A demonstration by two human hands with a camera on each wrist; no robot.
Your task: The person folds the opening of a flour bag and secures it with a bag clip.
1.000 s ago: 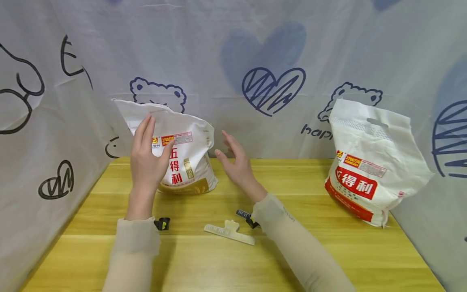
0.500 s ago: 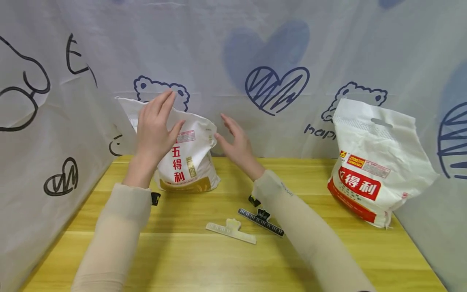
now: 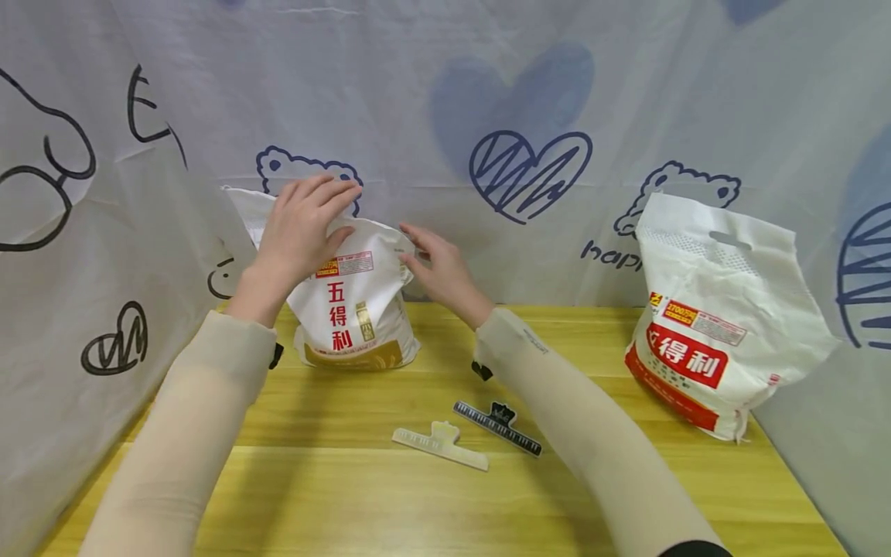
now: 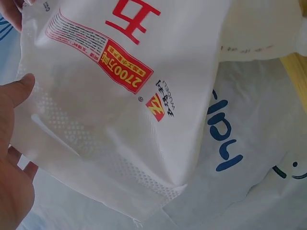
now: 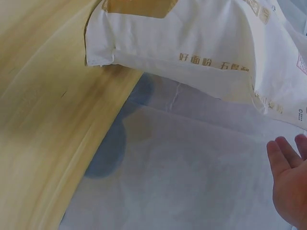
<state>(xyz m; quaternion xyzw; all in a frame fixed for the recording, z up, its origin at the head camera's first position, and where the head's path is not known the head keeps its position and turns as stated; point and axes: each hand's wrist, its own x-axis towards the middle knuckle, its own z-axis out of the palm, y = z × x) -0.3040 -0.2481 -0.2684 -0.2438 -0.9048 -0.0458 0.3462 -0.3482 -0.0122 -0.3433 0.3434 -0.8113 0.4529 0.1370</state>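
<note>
A white flour bag with red characters stands upright at the back left of the wooden table. My left hand lies over its upper front and top edge, fingers nearly straight. In the left wrist view the thumb and palm of the left hand sit beside the bag's perforated top. My right hand touches the bag's upper right corner with extended fingers. The right wrist view shows the right hand held straight, just off the bag's side.
A second flour bag leans at the right against the printed cloth backdrop. A white clip and a black clip lie on the table between my forearms. Cloth walls close in the left and right sides.
Both hands have moved forward and up to the left bag. The left hand rose from its front to its top edge; the right hand closed in on its right corner.
</note>
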